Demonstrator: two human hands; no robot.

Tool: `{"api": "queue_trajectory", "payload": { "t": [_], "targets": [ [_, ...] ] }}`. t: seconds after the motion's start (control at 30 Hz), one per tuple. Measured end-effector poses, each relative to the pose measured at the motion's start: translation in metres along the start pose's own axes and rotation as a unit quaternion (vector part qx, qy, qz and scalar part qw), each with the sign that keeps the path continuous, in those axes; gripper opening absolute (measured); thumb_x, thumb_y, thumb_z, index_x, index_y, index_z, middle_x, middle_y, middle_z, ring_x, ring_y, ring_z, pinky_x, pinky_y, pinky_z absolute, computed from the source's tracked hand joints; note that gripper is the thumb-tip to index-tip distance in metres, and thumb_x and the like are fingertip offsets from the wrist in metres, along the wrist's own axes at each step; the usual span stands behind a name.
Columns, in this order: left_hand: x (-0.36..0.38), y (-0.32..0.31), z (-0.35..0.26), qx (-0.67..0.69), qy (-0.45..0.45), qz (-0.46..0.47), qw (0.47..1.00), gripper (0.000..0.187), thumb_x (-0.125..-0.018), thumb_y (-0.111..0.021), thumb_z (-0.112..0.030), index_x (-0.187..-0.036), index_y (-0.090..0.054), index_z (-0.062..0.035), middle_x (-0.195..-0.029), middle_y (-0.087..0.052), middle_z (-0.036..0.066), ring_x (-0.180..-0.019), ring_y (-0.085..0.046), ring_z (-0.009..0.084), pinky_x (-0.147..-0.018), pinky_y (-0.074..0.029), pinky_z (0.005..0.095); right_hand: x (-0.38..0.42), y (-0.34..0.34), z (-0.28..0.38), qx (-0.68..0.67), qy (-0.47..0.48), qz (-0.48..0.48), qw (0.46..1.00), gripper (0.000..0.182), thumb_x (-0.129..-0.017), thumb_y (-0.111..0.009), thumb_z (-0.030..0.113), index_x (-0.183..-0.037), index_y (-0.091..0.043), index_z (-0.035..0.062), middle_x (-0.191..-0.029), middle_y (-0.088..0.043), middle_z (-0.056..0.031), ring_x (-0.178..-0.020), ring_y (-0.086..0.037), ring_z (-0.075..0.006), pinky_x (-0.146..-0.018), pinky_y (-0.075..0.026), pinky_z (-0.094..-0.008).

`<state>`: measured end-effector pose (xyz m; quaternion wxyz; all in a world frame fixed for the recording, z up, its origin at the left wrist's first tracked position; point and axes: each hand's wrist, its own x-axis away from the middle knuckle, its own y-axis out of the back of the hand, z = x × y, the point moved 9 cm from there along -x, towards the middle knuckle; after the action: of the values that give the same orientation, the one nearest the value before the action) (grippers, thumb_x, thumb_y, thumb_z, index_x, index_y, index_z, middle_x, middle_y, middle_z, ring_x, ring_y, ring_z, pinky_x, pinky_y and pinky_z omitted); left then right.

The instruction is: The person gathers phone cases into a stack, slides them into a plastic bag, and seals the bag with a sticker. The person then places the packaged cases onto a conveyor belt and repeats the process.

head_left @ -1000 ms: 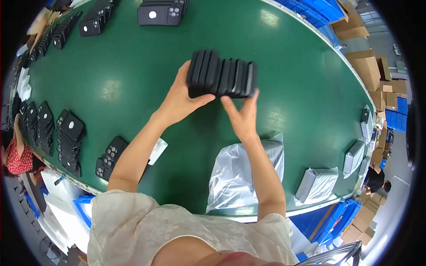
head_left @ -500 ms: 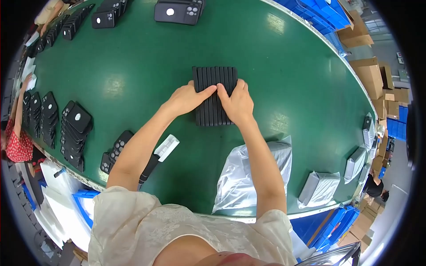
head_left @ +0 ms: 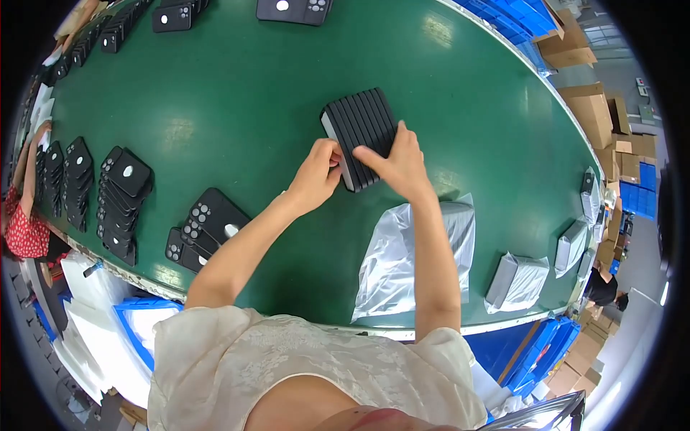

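Note:
A stack of black phone cases (head_left: 363,129) stands on the green table, turned slightly, with a pale side face showing at its left. My right hand (head_left: 402,164) grips the stack's right side, thumb across the cases and fingers round the far edge. At the stack's left lower edge is my left hand (head_left: 318,172), its fingers curled in; what they hold, if anything, is hidden. Below my right hand, partly under the forearm, lies a clear plastic bag (head_left: 388,262). Loose black cases (head_left: 212,215) lie beside my left forearm.
Fanned rows of cases (head_left: 121,208) line the table's left side, with more cases (head_left: 293,10) at the far edge. Wrapped packs (head_left: 516,281) sit at the right. Blue crates (head_left: 503,25) and cardboard boxes (head_left: 591,115) stand beyond the table. A person in red (head_left: 27,226) is at the left.
The stack has tilted, baring its pale side. My left hand has moved off its top to the lower left edge and curled. The white-ended item near my left forearm no longer shows.

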<state>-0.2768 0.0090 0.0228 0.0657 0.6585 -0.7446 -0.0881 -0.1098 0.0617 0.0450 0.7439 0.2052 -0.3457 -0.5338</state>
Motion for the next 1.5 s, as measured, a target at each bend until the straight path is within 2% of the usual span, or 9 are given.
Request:
{"api": "queue_trajectory", "payload": {
  "t": [0.07, 0.2, 0.3, 0.43, 0.5, 0.8, 0.97, 1.23, 1.5],
  "targets": [
    [-0.003, 0.000, 0.006, -0.034, 0.000, -0.001, 0.999, 0.026, -0.087, -0.052, 0.009, -0.111, -0.054, -0.0003, -0.112, -0.055, 0.014, -0.105, -0.060, 0.0278, -0.094, -0.052, 0.0361, 0.021, -0.005, 0.034, 0.272, 0.088, -0.166, 0.944, 0.114, -0.068, -0.076, 0.068, -0.144, -0.032, -0.0057, -0.133, -0.045, -0.0327, -0.124, -0.047, -0.0453, -0.103, -0.038, -0.0524],
    [-0.022, -0.006, 0.065, 0.071, 0.085, 0.025, 0.994, 0.022, -0.086, -0.049, 0.011, -0.106, -0.054, 0.0025, -0.104, -0.060, 0.016, -0.090, -0.064, 0.0250, -0.080, -0.054, 0.0320, 0.010, -0.011, 0.050, 0.226, 0.053, -0.197, 0.952, 0.126, -0.059, -0.081, 0.062, -0.149, -0.024, -0.0059, -0.120, -0.049, -0.0318, -0.118, -0.047, -0.0513, -0.099, -0.038, -0.0582],
    [-0.002, -0.005, 0.031, 0.067, -0.030, -0.048, 0.996, 0.024, -0.089, -0.054, 0.006, -0.112, -0.056, -0.0001, -0.108, -0.061, 0.014, -0.089, -0.065, 0.0215, -0.077, -0.054, 0.0309, 0.027, 0.019, 0.037, 0.277, 0.015, -0.178, 0.944, 0.114, -0.062, -0.079, 0.052, -0.147, -0.030, -0.0060, -0.122, -0.052, -0.0290, -0.118, -0.051, -0.0439, -0.098, -0.042, -0.0515],
    [0.105, -0.023, -0.085, -0.078, -0.139, -0.125, 0.979, 0.029, -0.088, -0.065, -0.009, -0.114, -0.055, -0.0020, -0.111, -0.059, 0.015, -0.094, -0.061, 0.0244, -0.080, -0.050, 0.0342, 0.110, 0.083, 0.014, -0.027, 0.095, -0.147, 0.984, 0.115, -0.064, -0.076, 0.053, -0.159, -0.020, 0.0190, -0.148, -0.033, -0.0365, -0.139, -0.036, -0.0481, -0.116, -0.028, -0.0494],
    [0.166, -0.077, -0.106, -0.145, -0.207, -0.047, 0.966, 0.040, -0.081, -0.073, -0.018, -0.112, -0.055, -0.0011, -0.108, -0.057, 0.016, -0.094, -0.057, 0.0289, -0.082, -0.047, 0.0387, 0.198, 0.091, 0.027, -0.237, 0.133, -0.086, 0.959, 0.105, -0.062, -0.077, 0.046, -0.144, -0.038, -0.0062, -0.120, -0.058, -0.0233, -0.110, -0.059, -0.0313, -0.094, -0.047, -0.0404],
    [0.255, -0.228, -0.055, -0.359, -0.295, 0.090, 0.881, 0.037, -0.080, -0.074, -0.020, -0.106, -0.053, -0.0029, -0.103, -0.060, 0.014, -0.094, -0.058, 0.0329, -0.080, -0.044, 0.0434, 0.449, 0.044, -0.153, -0.307, 0.002, -0.116, 0.945, 0.119, -0.050, -0.079, 0.033, -0.154, -0.030, -0.0001, -0.142, -0.047, -0.0190, -0.133, -0.043, -0.0317, -0.115, -0.027, -0.0364],
    [0.226, -0.180, -0.048, -0.141, -0.087, 0.051, 0.985, 0.018, -0.092, -0.064, -0.013, -0.106, -0.055, -0.0044, -0.090, -0.065, 0.014, -0.079, -0.063, 0.0344, -0.068, -0.048, 0.0425, 0.431, 0.020, -0.142, -0.165, 0.017, -0.060, 0.984, 0.119, -0.053, -0.079, 0.039, -0.155, -0.030, 0.0022, -0.137, -0.047, -0.0188, -0.130, -0.043, -0.0298, -0.113, -0.027, -0.0368],
    [0.259, -0.158, -0.130, -0.168, -0.341, 0.007, 0.925, 0.010, -0.094, -0.061, -0.008, -0.102, -0.055, -0.0054, -0.083, -0.064, 0.017, -0.071, -0.062, 0.0366, -0.061, -0.049, 0.0418, 0.356, -0.001, -0.115, 0.131, -0.038, -0.222, 0.965, 0.114, -0.059, -0.080, 0.044, -0.154, -0.031, 0.0048, -0.137, -0.046, -0.0268, -0.130, -0.042, -0.0442, -0.110, -0.030, -0.0481],
    [0.279, -0.165, -0.123, -0.097, -0.379, 0.028, 0.920, 0.009, -0.095, -0.060, -0.007, -0.103, -0.057, -0.0028, -0.083, -0.064, 0.016, -0.070, -0.063, 0.0345, -0.061, -0.049, 0.0388, 0.283, -0.017, -0.045, 0.199, -0.004, -0.356, 0.913, 0.101, -0.069, -0.073, 0.059, -0.146, -0.041, 0.0023, -0.139, -0.046, -0.0305, -0.130, -0.043, -0.0470, -0.104, -0.032, -0.0583]
  ]
}}
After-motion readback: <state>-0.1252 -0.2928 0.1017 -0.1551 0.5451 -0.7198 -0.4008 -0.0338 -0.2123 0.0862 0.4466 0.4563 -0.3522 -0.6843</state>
